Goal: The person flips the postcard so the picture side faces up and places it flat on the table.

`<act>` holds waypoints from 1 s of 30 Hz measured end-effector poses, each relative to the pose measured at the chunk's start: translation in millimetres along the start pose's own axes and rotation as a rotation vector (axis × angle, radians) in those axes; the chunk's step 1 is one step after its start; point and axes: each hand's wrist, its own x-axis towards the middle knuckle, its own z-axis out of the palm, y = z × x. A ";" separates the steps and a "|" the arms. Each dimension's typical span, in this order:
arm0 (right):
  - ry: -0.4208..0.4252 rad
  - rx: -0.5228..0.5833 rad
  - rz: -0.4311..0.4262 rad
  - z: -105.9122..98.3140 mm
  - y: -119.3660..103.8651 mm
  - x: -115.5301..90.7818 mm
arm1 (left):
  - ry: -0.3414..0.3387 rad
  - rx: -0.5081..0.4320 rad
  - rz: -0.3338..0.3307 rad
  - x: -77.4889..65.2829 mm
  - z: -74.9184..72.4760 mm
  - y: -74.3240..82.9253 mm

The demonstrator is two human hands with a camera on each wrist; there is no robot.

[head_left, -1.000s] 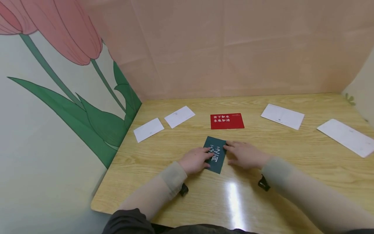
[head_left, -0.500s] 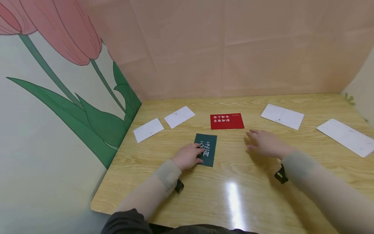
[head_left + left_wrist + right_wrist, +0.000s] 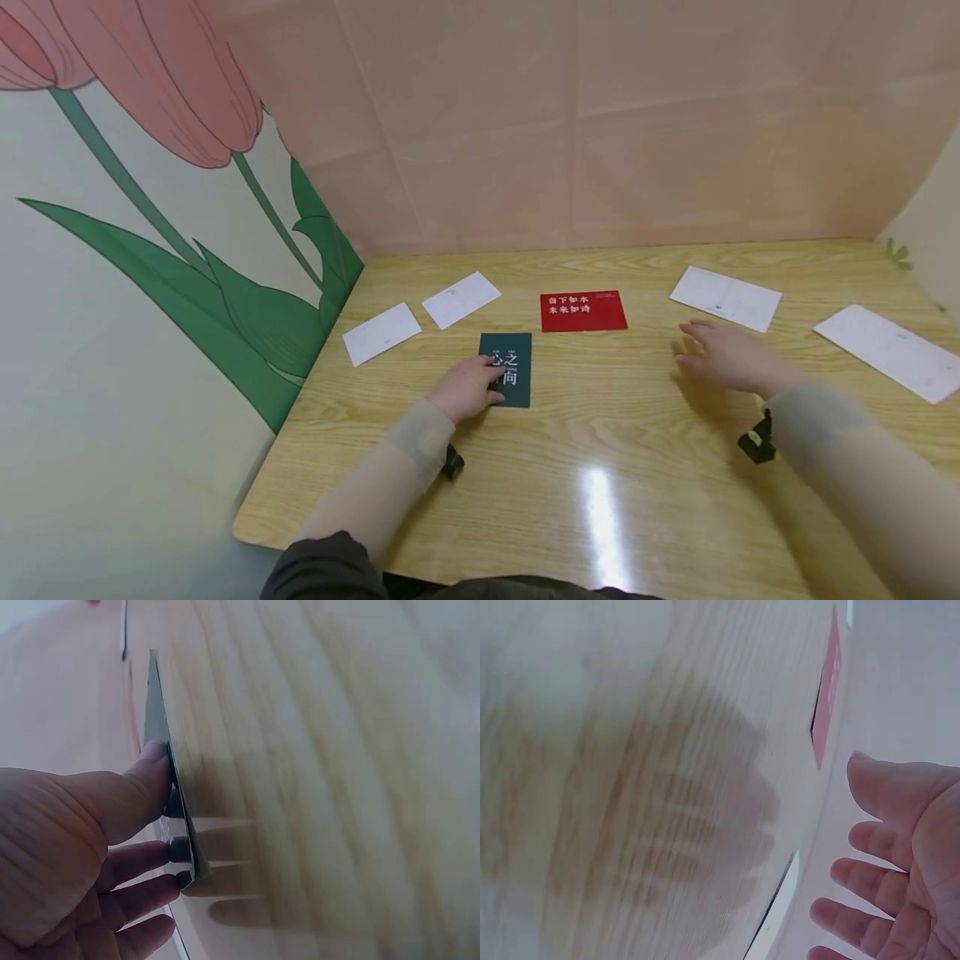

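A dark green card (image 3: 517,385) with white characters lies on the table, left of the middle. My left hand (image 3: 465,389) rests on its left side with fingers and thumb laid over it; the left wrist view has the card (image 3: 156,712) edge-on beneath the thumb. Raised over the table, my right hand (image 3: 731,357) holds nothing, its fingers loosely extended. Its shadow falls on the wood in the right wrist view. The nearest thing to it is a white card (image 3: 726,298), just beyond the fingertips.
A red card (image 3: 583,321) with white characters lies at the back middle. Two white cards, one left (image 3: 381,333) and one behind it (image 3: 461,300), lie at the back left. Another white card (image 3: 892,354) is far right. A pink cloth (image 3: 570,167) hangs behind the wooden table (image 3: 525,517).
My left hand has slid the green card left and slightly away, and the card has turned straighter. My right hand has left the card's edge and moved right and farther back.
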 end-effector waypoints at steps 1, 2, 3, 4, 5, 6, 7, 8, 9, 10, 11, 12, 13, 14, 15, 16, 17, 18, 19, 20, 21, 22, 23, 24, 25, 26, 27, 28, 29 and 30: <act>0.002 0.001 0.007 -1.3 2.8 -0.6 | 0.001 -0.005 -0.005 1.2 -0.1 -0.9; 0.005 0.002 0.014 -2.8 5.7 -1.1 | 0.002 -0.007 -0.010 2.1 -0.3 -1.7; 0.009 0.004 0.021 -4.2 8.3 -1.5 | 0.000 -0.011 -0.018 2.9 -0.7 -2.3; 0.005 0.002 0.035 -5.3 11.9 -1.9 | 0.000 -0.016 -0.024 3.7 -0.8 -2.9; -0.004 0.011 0.048 -6.2 16.3 -1.9 | -0.003 -0.017 -0.032 4.4 -1.1 -3.3; -0.011 0.012 0.062 -7.0 20.5 -2.0 | -0.006 -0.020 -0.042 5.0 -1.2 -3.5; -0.016 0.021 0.070 -7.6 25.1 -1.6 | -0.010 -0.021 -0.050 5.6 -1.4 -3.7; -0.022 0.026 0.078 -7.7 30.0 -1.0 | -0.013 -0.023 -0.056 6.1 -1.5 -3.7; -0.030 0.024 0.088 -7.8 34.9 -0.1 | -0.015 -0.026 -0.061 6.9 -1.6 -3.9; -0.040 0.022 0.097 -7.7 40.1 0.6 | -0.015 -0.030 -0.064 7.7 -1.8 -4.0; -0.046 0.021 0.101 -7.8 44.7 1.3 | -0.014 -0.033 -0.067 8.7 -2.0 -3.9; -0.047 0.013 0.105 -7.9 48.2 1.7 | -0.012 -0.035 -0.069 9.4 -2.3 -4.0; -0.056 0.008 0.113 -8.0 51.8 2.0 | -0.009 -0.033 -0.067 10.4 -2.5 -4.2; -0.064 0.002 0.121 -8.0 55.3 2.3 | -0.008 -0.032 -0.067 11.5 -2.7 -4.3; -0.073 -0.002 0.129 -7.8 58.5 2.7 | -0.007 -0.031 -0.068 12.5 -3.0 -4.4; -0.079 -0.002 0.135 -7.3 61.5 3.0 | -0.008 -0.026 -0.067 13.7 -3.4 -4.6; -0.087 -0.002 0.143 -6.8 64.3 3.6 | -0.008 -0.020 -0.066 14.8 -3.7 -4.8; -0.093 0.000 0.150 -6.0 66.8 4.4 | -0.009 -0.015 -0.066 15.9 -3.9 -5.0; -0.101 0.001 0.156 -5.2 69.4 5.3 | -0.010 -0.012 -0.065 17.2 -4.3 -5.0; -0.105 0.000 0.159 -4.2 71.6 6.4 | -0.012 -0.010 -0.067 18.3 -4.8 -4.9; -0.112 0.001 0.164 -3.2 73.8 7.5 | -0.014 -0.011 -0.070 19.4 -5.2 -4.9; -0.117 0.001 0.167 -2.3 75.6 8.6 | -0.016 -0.009 -0.071 20.6 -5.6 -4.8; -0.122 0.000 0.169 -1.5 77.2 9.5 | -0.019 -0.013 -0.076 21.5 -6.3 -4.6; -0.125 0.000 0.170 -0.9 78.2 10.3 | -0.022 -0.017 -0.081 22.5 -7.0 -4.4; -0.128 -0.003 0.171 -0.3 79.2 10.9 | -0.025 -0.019 -0.085 23.7 -7.7 -4.2; -0.132 -0.003 0.174 0.1 80.0 11.4 | -0.028 -0.021 -0.090 25.0 -8.1 -4.2; -0.133 -0.002 0.175 0.4 80.3 11.8 | -0.030 -0.025 -0.093 26.4 -8.6 -4.2; -0.133 -0.004 0.175 0.5 80.2 12.0 | -0.032 -0.027 -0.096 27.6 -9.2 -4.2; -0.131 -0.012 0.171 0.4 79.8 12.1 | -0.034 -0.030 -0.102 29.1 -9.6 -4.3; -0.128 -0.022 0.166 0.4 79.5 12.3 | -0.034 -0.028 -0.103 30.7 -9.8 -4.7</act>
